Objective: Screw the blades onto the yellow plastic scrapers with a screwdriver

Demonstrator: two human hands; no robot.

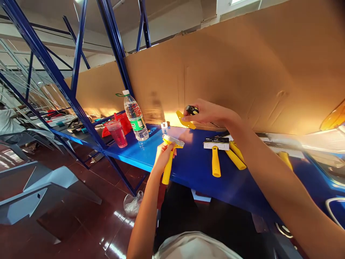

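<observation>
Nearest the wearer, the left hand is closed around the neck of a yellow-handled scraper, thumb at its head. The tool is held tilted at the front edge of the blue table, its greyish head exposed and turned away from the wearer.

To the right, a second scraper lies with its handle toward the wearer and a black-and-white head. More yellow handles lie beside it, partly hidden by the right forearm.

Further out, the right hand grips narrowly, holding a yellow plate and a black-and-yellow tool handle. The plate is well apart from the held scraper.

Status: judged partway. The scraper is in hand; plate and head are not joined. Whether any fastener is in place cannot be told at this size.

Beyond, a small white object, a water bottle and a red cup stand before a cardboard panel.
</observation>
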